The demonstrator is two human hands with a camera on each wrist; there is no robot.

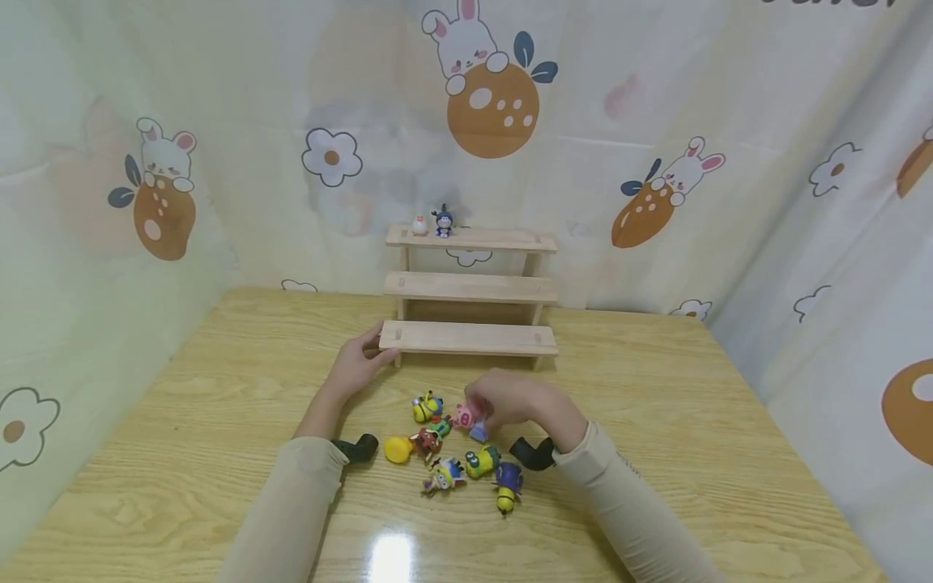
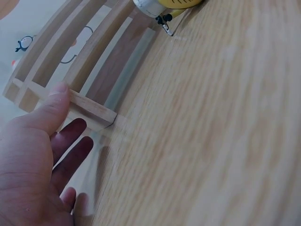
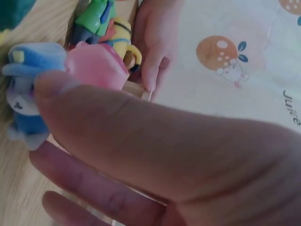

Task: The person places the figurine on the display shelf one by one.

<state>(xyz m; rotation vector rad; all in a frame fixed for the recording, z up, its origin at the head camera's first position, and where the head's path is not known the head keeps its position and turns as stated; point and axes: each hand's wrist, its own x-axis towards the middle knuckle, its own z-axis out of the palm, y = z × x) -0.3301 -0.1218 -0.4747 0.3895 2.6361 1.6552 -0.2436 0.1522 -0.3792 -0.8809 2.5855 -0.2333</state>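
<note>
A three-tier wooden display stand [image 1: 466, 338] stands at the back of the table. My left hand [image 1: 359, 364] holds the left end of its lowest board, thumb along the front edge; in the left wrist view the thumb [image 2: 57, 96] presses the board's end and the other fingers stretch below. My right hand [image 1: 504, 398] pinches a small fuzzy blue-capped figurine [image 3: 28, 94], its thumb against the figurine's face. Right beside that lies a pink pig figurine [image 1: 463, 416]. Several toy figures lie close by, among them a yellow minion figurine [image 1: 427, 406] and a green-suited figurine [image 3: 94, 20].
On the top tier stand a small white figurine [image 1: 419, 226] and a dark-blue one [image 1: 443, 222]. Nearer the front lie a yellow round piece [image 1: 398, 449], a brown figurine [image 1: 426, 443] and a purple-and-yellow figurine [image 1: 507, 487]. A patterned curtain [image 1: 262, 162] hangs behind the table.
</note>
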